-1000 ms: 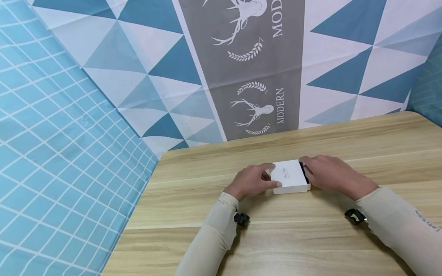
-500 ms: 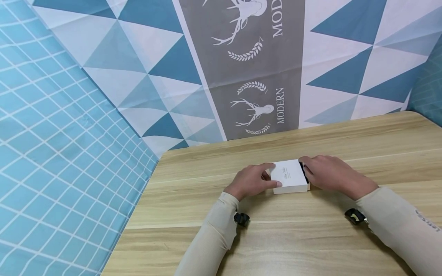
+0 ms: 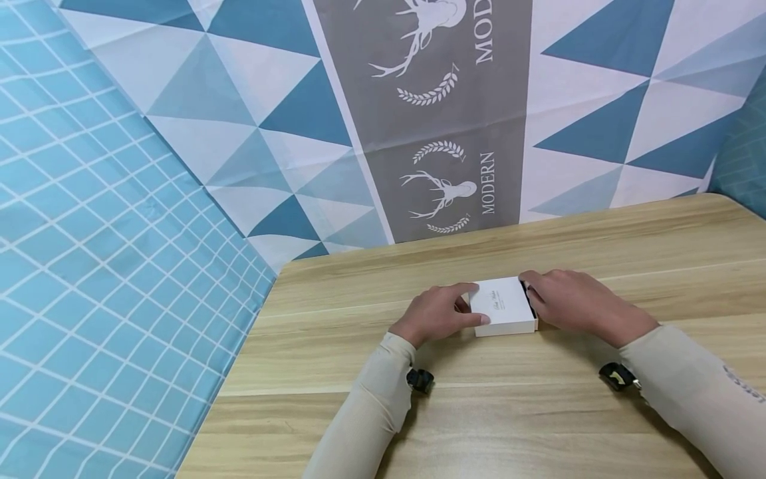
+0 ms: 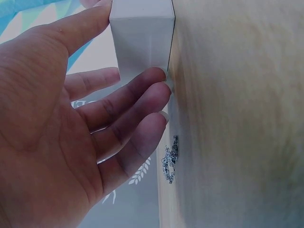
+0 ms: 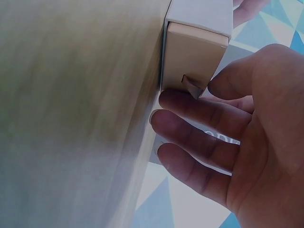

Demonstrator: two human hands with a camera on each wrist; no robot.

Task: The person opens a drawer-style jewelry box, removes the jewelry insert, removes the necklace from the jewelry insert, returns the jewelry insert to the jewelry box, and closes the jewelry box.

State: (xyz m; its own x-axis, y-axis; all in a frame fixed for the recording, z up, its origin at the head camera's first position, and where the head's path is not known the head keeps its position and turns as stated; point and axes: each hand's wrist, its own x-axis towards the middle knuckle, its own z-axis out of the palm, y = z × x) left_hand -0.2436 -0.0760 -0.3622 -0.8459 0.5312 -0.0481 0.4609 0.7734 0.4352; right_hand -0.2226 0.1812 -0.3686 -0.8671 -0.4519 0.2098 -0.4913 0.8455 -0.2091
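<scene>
A white sliding drawer box, small script print on its top, lies on the table. My left hand holds its left end, thumb along the near side and forefinger at the far corner. The cream inner drawer juts slightly from the right end, with a dark strip of its inside showing. Against that end rest the fingers of my right hand, loosely bent. A small ribbon tab sticks out of the drawer's face, close to the right thumb. A silver chain lies beyond the left fingers.
The wooden table runs back to a patterned cloth wall. On the left hangs a blue gridded cloth. Both wrists carry small black cameras, one at the left sleeve.
The drawer has slid a little further into the white sleeve, so less of its end juts out. Both hands stay in nearly the same place.
</scene>
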